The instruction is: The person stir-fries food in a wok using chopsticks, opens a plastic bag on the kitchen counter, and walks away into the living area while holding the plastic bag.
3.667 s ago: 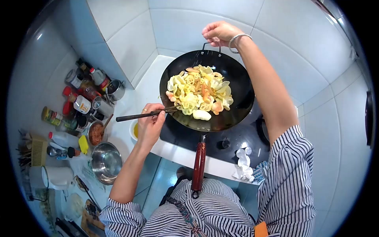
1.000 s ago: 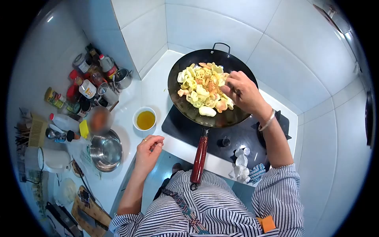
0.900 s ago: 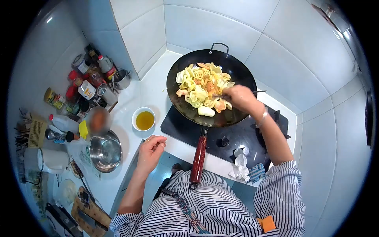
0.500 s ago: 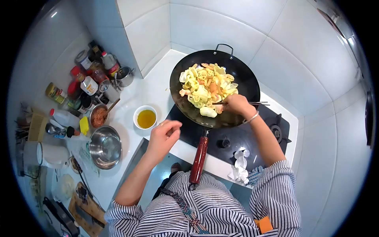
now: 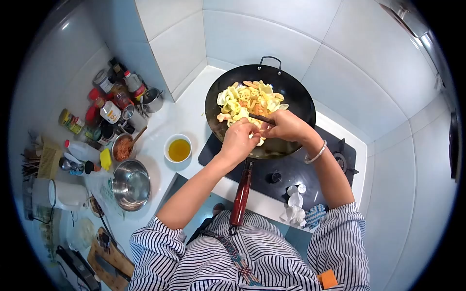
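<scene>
A black wok (image 5: 301, 97) with a red-brown handle (image 5: 240, 196) stands on the stove. Yellow and orange puffed pieces (image 5: 252, 97) are heaped inside it. Over the near part of the wok my right hand (image 5: 286, 127) is closed around dark chopsticks (image 5: 261, 118), whose ends point left. My left hand (image 5: 240, 140) meets it there, its fingers pinched together beside the right fingertips. A small pale bit shows between the hands, and what the left fingers hold is too hidden to name.
A white bowl of yellow oil (image 5: 178, 149) sits left of the stove. Farther left are a steel bowl (image 5: 131, 184), a bowl of reddish food (image 5: 122, 147) and several bottles (image 5: 110, 112). A knife lies on a cutting board (image 5: 116, 262). Crumpled white paper (image 5: 294, 208) rests at the stove's front.
My left hand has moved up and right from the counter edge to my right hand over the wok. The chopsticks, in my left hand at first, are now in my right, turned with their ends to the left.
</scene>
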Demonstrator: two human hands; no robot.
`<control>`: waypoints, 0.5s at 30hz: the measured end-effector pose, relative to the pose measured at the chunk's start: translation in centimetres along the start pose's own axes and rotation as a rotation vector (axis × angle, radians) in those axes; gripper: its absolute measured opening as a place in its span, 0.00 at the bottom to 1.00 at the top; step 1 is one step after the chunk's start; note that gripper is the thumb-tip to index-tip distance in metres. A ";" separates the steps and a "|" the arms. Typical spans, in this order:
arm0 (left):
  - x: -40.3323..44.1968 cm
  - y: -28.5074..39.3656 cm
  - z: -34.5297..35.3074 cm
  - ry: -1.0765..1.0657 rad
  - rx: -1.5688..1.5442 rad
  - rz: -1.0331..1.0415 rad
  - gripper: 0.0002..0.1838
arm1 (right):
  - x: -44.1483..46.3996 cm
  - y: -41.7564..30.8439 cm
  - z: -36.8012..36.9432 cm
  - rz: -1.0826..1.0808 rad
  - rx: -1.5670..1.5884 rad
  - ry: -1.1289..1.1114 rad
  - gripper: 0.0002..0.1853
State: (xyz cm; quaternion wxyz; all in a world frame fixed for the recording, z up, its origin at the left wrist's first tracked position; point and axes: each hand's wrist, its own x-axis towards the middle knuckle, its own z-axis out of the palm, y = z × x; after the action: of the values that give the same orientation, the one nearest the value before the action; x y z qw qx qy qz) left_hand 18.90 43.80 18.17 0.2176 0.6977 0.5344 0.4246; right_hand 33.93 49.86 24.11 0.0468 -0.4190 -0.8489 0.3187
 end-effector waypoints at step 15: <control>1.3 0.0 1.2 0.128 -0.004 0.053 0.05 | -0.1 0.7 0.9 -0.135 -0.113 0.325 0.11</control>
State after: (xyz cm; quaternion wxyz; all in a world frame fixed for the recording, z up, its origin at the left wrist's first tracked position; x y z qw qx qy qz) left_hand 19.96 45.22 18.00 0.1732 0.6825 0.5277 0.4751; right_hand 34.18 49.67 22.97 0.1812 -0.4091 -0.8728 0.1948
